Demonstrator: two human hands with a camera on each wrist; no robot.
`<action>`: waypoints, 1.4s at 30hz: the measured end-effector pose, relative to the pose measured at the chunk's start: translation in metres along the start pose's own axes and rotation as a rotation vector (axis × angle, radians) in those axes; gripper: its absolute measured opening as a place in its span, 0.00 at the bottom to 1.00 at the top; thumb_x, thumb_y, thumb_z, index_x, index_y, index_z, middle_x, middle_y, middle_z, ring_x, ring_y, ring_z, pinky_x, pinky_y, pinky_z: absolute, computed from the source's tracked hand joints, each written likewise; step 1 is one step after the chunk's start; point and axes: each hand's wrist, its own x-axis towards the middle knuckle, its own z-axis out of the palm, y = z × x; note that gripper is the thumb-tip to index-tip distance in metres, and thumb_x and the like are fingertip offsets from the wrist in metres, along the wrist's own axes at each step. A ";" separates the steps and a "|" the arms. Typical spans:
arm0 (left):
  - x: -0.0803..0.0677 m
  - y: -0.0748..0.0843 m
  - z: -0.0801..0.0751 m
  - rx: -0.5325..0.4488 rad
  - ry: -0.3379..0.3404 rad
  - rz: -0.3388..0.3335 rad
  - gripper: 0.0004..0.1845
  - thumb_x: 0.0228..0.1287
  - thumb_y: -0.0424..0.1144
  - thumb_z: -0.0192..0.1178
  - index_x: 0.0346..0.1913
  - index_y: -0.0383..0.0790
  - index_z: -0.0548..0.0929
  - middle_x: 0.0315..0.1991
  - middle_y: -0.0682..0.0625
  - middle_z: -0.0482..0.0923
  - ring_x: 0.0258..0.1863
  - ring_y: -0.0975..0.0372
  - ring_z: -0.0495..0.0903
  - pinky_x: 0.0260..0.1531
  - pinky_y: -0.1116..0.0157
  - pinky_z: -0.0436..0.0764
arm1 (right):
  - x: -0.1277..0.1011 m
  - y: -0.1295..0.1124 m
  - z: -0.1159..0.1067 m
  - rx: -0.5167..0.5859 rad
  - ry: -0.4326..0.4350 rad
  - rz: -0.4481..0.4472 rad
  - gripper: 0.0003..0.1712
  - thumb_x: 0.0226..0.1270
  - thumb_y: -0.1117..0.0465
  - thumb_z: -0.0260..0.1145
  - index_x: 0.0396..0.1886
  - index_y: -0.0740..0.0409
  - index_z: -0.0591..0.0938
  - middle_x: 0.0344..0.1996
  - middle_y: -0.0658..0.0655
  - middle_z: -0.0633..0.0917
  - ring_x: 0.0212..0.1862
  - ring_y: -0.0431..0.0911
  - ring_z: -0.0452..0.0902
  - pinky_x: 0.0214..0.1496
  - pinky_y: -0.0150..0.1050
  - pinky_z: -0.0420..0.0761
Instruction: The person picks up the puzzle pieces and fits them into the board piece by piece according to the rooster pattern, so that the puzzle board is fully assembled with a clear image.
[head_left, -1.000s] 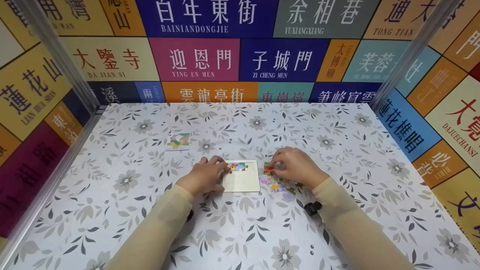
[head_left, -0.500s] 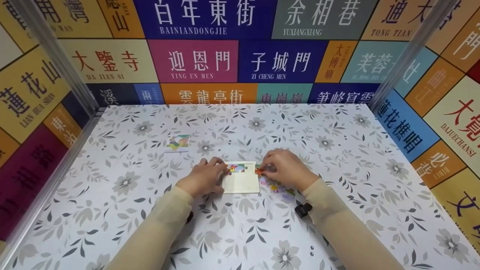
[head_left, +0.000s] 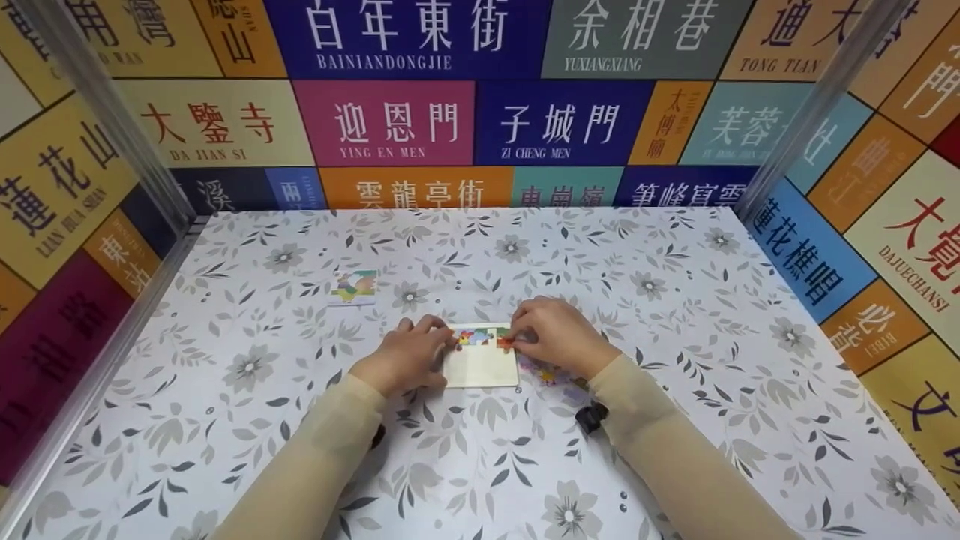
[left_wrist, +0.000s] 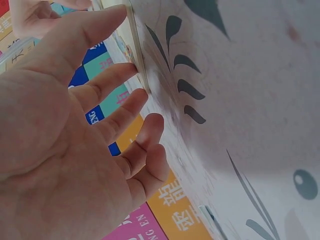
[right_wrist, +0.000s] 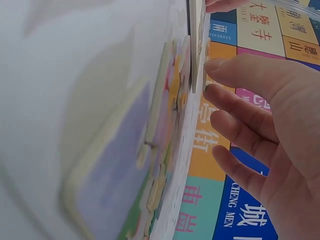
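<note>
A small cream puzzle tray [head_left: 480, 367] lies on the table, with a few joined puzzle pieces [head_left: 474, 337] along its far side. My left hand [head_left: 405, 354] rests at the tray's left side; in the left wrist view, its extended thumb [left_wrist: 107, 25] and fingers touch the tray's edge. At the far right corner of the tray, my right hand [head_left: 562, 337] pinches a red and green puzzle piece [head_left: 504, 341] between thumb and fingertips. The fingers partly hide that piece. In the right wrist view, the right hand's thumb [right_wrist: 235, 70] and index finger meet at the tray's edge.
Loose puzzle pieces [head_left: 546, 373] lie right of the tray, partly under the right hand; a purple piece [right_wrist: 112, 170] shows close up in the right wrist view. A small picture card [head_left: 352, 288] lies at the back left. Printed walls [head_left: 397, 124] border the flower-patterned table.
My right hand has moved left from the loose pieces, carrying the red and green puzzle piece over the tray's far right corner. My left hand has stayed at the tray's left side.
</note>
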 end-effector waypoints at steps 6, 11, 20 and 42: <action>0.001 0.000 0.000 0.005 -0.007 -0.007 0.29 0.57 0.42 0.76 0.62 0.49 0.80 0.72 0.46 0.67 0.62 0.45 0.68 0.62 0.43 0.72 | 0.004 -0.002 0.001 0.023 -0.020 0.017 0.07 0.66 0.57 0.74 0.41 0.47 0.94 0.42 0.48 0.88 0.47 0.46 0.83 0.56 0.47 0.82; 0.003 0.001 0.001 0.014 -0.020 -0.021 0.30 0.57 0.42 0.76 0.63 0.49 0.80 0.72 0.46 0.66 0.64 0.45 0.67 0.64 0.43 0.71 | 0.007 -0.003 0.002 0.011 -0.019 0.014 0.07 0.66 0.59 0.73 0.40 0.47 0.94 0.42 0.48 0.88 0.46 0.46 0.83 0.54 0.46 0.82; 0.003 0.001 0.001 0.020 -0.022 -0.016 0.29 0.57 0.43 0.76 0.62 0.49 0.80 0.72 0.46 0.66 0.63 0.44 0.68 0.63 0.44 0.72 | 0.016 -0.005 0.001 -0.003 -0.052 0.007 0.06 0.66 0.59 0.73 0.40 0.48 0.94 0.40 0.49 0.88 0.45 0.46 0.84 0.52 0.45 0.83; 0.001 0.002 0.000 0.047 -0.034 -0.036 0.29 0.57 0.42 0.74 0.63 0.50 0.79 0.72 0.46 0.66 0.63 0.45 0.68 0.64 0.46 0.72 | 0.019 -0.008 0.004 -0.021 -0.066 -0.005 0.06 0.65 0.59 0.74 0.40 0.48 0.94 0.42 0.49 0.88 0.46 0.47 0.83 0.53 0.46 0.83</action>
